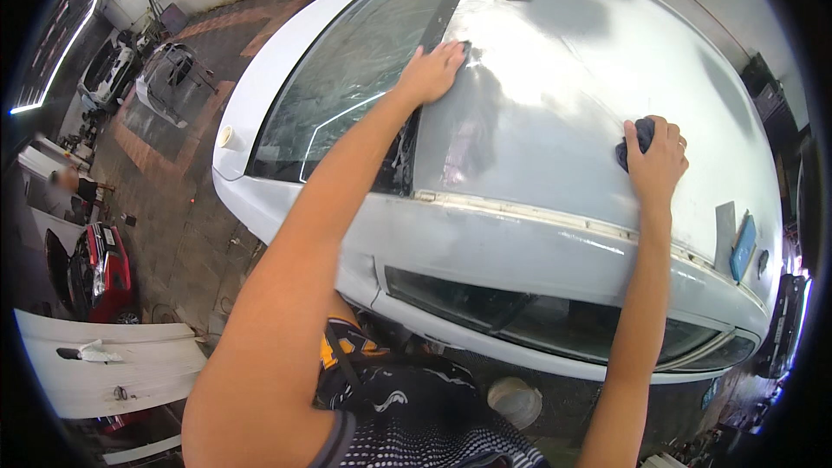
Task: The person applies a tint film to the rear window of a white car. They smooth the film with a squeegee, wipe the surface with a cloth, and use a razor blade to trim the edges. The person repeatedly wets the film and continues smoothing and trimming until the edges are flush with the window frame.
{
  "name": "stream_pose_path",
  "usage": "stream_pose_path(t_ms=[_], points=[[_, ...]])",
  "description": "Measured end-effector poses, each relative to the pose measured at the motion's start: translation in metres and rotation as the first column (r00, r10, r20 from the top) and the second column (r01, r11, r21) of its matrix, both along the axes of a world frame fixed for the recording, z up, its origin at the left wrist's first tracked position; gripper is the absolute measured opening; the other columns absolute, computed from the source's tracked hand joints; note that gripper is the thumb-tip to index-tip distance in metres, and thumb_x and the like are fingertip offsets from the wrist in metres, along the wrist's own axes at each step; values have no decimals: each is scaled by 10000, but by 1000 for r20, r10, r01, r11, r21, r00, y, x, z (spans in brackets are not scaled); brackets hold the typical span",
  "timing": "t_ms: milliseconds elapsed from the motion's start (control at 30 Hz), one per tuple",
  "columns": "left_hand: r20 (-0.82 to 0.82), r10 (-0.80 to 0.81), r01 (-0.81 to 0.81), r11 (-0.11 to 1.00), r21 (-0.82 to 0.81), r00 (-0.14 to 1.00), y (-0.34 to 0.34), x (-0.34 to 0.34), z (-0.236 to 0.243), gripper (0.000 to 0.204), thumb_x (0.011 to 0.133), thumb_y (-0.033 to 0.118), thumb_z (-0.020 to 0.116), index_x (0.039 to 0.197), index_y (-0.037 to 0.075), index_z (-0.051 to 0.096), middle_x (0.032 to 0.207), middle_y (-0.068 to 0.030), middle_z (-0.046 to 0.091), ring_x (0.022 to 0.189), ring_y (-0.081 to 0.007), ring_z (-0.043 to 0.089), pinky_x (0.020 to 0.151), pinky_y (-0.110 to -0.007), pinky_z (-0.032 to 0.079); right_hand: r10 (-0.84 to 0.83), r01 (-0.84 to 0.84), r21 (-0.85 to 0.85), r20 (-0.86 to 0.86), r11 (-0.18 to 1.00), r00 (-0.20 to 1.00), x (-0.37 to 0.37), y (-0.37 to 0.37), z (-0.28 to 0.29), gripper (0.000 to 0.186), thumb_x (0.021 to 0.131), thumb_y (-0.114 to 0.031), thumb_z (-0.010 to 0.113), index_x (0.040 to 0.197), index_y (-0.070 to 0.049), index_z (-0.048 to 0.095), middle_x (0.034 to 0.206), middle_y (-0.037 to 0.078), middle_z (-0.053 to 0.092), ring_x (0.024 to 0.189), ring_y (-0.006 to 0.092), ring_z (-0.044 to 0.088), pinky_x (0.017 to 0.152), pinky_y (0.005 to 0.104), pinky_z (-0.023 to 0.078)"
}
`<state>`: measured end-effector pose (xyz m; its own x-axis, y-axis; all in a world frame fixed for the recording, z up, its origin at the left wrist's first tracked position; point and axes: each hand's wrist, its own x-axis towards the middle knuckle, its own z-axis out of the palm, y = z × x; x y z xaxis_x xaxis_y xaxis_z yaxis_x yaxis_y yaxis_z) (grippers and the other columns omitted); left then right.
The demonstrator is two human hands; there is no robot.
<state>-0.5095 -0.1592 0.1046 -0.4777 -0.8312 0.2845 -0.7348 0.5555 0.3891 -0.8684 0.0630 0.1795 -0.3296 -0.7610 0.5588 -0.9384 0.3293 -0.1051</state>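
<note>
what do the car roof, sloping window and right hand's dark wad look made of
Car roof: likely painted metal, patchy white and grey, shiny where light hits. Sloping window: apparently glass, smooth, mirroring a light strip. Dark wad: probably cloth, matte and crumpled.

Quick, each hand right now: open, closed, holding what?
Left hand: at the car roof, a small dark piece by its fingertips; whether gripped cannot be told.
Right hand: closed on a bunched dark cloth.
</note>
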Motion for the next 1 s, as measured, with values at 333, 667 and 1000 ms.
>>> stream_pose_path(t_ms=[333, 667, 1000], points=[[-771, 148, -113, 989, 99, 619, 144, -4, 21, 533, 1139, 320, 397, 1547, -18, 456, 1578, -235, 487, 1508, -364, 414, 1217, -407, 343, 251, -239, -208, 33, 948, 967, -23, 10, -10, 380, 988, -402, 684, 1250, -128, 708, 1221, 98, 680, 1149, 324, 631, 977, 485, 481], [-811, 274, -445, 895, 19, 517, 189, 117, -78, 556, 1142, 280, 381, 1608, -22, 345, 1663, -199, 382, 1534, -337, 380, 1241, -395, 294, 886, -898, 10, 160, 439, 435, 182, 4, -20, 383, 915, -228, 790, 1274, -119, 714, 1373, 91, 666, 1354, 334, 544, 1158, 530, 380], [-800, 303, -468, 883, 30, 519, 197, 116, -78, 574, 1140, 281, 351, 1611, -46, 313, 1673, -231, 345, 1534, -380, 365, 1247, -431, 275, 881, -818, 462, 142, 344, 451, 227, -180, -43, 487, 1020, -545, 573, 1388, -237, 655, 1570, 56, 531, 1571, 333, 289, 1235, 706, 173]])
